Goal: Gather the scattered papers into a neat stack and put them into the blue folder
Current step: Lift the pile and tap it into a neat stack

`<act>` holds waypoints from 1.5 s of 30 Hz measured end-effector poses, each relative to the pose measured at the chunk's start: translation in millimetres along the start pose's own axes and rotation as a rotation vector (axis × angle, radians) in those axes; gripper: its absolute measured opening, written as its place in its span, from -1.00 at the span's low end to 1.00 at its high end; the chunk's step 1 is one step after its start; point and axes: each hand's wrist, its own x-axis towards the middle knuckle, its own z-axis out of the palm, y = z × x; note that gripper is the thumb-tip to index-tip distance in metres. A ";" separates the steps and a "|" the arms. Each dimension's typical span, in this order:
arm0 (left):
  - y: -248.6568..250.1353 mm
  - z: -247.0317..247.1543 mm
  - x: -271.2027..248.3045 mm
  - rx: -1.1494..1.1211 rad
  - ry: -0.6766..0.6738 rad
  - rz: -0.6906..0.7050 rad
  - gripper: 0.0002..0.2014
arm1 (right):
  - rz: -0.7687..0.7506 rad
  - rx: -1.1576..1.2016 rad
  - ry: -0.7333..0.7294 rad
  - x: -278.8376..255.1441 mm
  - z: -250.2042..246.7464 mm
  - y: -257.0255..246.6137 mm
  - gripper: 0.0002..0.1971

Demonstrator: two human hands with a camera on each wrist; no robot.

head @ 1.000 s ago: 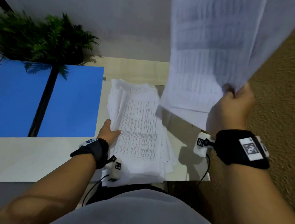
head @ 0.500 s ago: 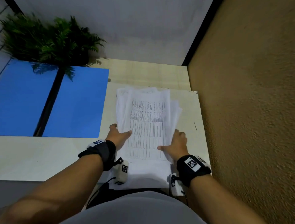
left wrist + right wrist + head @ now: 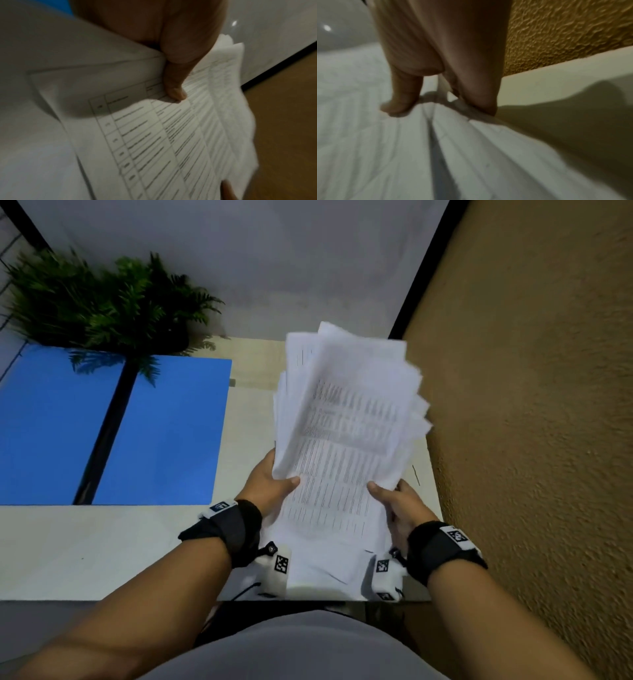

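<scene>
A loose, uneven stack of white printed papers is lifted off the table at its far end, sheets fanned out at the edges. My left hand grips its left edge, thumb on top over the printed sheet. My right hand holds the right edge, thumb on top of the papers and fingers beneath. The blue folder lies open and flat on the table to the left, its black spine running diagonally.
A green fern plant stands at the back left, overhanging the folder. A textured ochre wall borders the pale table on the right. A grey wall closes the back.
One second ago my right hand held a sheaf high; it laid it on the pile. Both hands now grip the stack's sides and tilt it up off the table.
</scene>
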 end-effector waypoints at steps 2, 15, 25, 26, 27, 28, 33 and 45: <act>26.3 -4.8 -4.4 -0.084 -0.048 0.056 -0.57 | -0.113 0.048 -0.077 -13.8 4.3 -26.1 -0.61; 99.3 -34.6 0.6 -0.175 0.058 0.255 -0.41 | -0.594 -0.046 0.069 -68.0 47.4 -105.1 -0.53; 86.3 -51.9 -8.1 -0.203 -0.089 0.263 -0.22 | -0.544 -0.111 -0.025 -64.8 40.6 -80.4 -0.40; 85.7 -52.8 -9.1 -0.192 -0.112 0.257 -0.21 | -0.530 -0.120 -0.036 -63.8 40.1 -79.0 -0.39; 84.2 -53.0 -9.8 -0.182 -0.129 0.246 -0.20 | -0.521 -0.134 -0.039 -64.0 39.9 -78.8 -0.39; 82.3 -52.9 -10.1 -0.173 -0.138 0.234 -0.19 | -0.518 -0.148 -0.041 -64.3 40.8 -80.0 -0.39; 78.4 -56.3 -8.4 -0.197 -0.089 0.227 -0.19 | -0.629 -0.085 -0.020 -72.5 44.6 -87.0 -0.26; 84.9 -54.8 -8.8 -0.198 -0.173 0.235 -0.23 | -0.932 0.064 0.225 -94.9 51.4 -87.5 -0.62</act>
